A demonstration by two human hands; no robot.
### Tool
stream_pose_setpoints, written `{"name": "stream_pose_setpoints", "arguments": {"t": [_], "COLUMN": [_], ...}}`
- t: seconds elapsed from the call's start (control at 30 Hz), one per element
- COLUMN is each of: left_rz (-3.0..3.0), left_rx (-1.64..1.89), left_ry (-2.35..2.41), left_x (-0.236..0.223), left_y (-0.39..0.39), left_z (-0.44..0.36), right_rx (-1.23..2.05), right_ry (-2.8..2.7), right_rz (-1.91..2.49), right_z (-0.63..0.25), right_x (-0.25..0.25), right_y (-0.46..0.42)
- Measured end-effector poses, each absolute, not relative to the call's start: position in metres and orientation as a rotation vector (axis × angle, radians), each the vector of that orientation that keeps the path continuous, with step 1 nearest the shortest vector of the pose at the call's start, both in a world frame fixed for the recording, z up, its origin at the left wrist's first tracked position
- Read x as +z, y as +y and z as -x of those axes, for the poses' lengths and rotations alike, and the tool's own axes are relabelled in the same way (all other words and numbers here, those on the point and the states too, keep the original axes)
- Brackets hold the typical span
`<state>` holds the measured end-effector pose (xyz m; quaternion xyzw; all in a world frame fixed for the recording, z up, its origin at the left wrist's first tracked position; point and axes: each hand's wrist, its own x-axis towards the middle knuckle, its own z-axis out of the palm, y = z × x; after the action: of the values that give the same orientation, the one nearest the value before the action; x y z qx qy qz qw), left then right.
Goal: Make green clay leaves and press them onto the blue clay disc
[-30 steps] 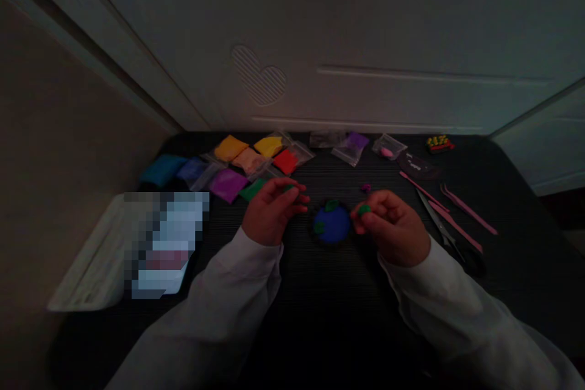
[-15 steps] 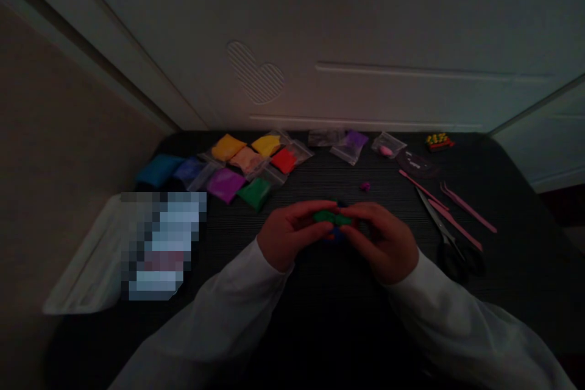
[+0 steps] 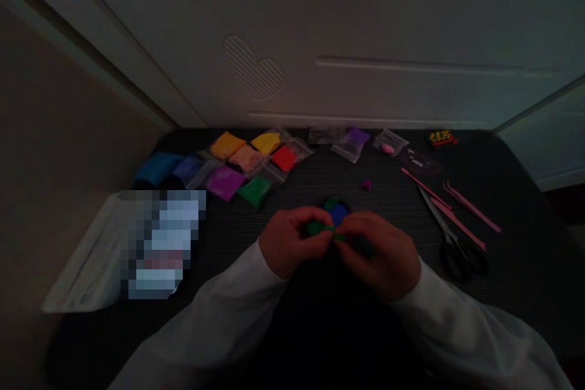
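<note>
The scene is dim. My left hand (image 3: pixel 292 242) and my right hand (image 3: pixel 381 253) meet at the middle of a dark table (image 3: pixel 525 256), fingertips pinched together on a small piece of green clay (image 3: pixel 320 230). Just behind the fingers lies a blue clay disc (image 3: pixel 339 213) with a green bit on its far edge; my hands hide its near part. A tiny purple clay bit (image 3: pixel 365 184) sits further back.
Several small bags of coloured clay (image 3: pixel 237 164) lie at the back left, more bags (image 3: pixel 351 141) at the back middle. Scissors (image 3: pixel 450 244) and pink tools (image 3: pixel 470 207) lie on the right. A white box (image 3: pixel 91 268) stands at the left edge.
My hands, apart a second ago with a green piece in each, have come together and drawn slightly toward me, joined on the green clay. The blue disc shows behind them again.
</note>
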<state>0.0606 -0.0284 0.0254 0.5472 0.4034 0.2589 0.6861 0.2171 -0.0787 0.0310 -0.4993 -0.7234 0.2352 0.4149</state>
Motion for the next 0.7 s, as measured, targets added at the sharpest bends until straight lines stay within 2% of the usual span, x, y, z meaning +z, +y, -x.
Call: {"name": "stream_pose_setpoints", "arguments": {"t": [0.17, 0.3, 0.47, 0.7], "left_rz": [-1.456, -1.242, -1.040, -1.272], "left_rx": [0.755, 0.903, 0.907, 0.759], "left_ry": [1.045, 1.026, 0.768, 0.771], "left_x": [0.025, 0.018, 0.020, 0.026], "left_y": [-0.025, -0.018, -0.023, -0.032], "left_z": [-0.060, -0.058, -0.062, -0.061], "right_rx": [1.025, 1.354, 1.399, 1.296], "right_ry": [-1.601, -1.327, -0.987, -1.080], "right_rz": [1.223, 1.052, 1.040, 1.179], "right_z": [-0.216, -0.217, -0.223, -0.220], "right_x": [0.038, 0.043, 0.035, 0.030], "right_y": [-0.084, -0.090, -0.081, -0.078]}}
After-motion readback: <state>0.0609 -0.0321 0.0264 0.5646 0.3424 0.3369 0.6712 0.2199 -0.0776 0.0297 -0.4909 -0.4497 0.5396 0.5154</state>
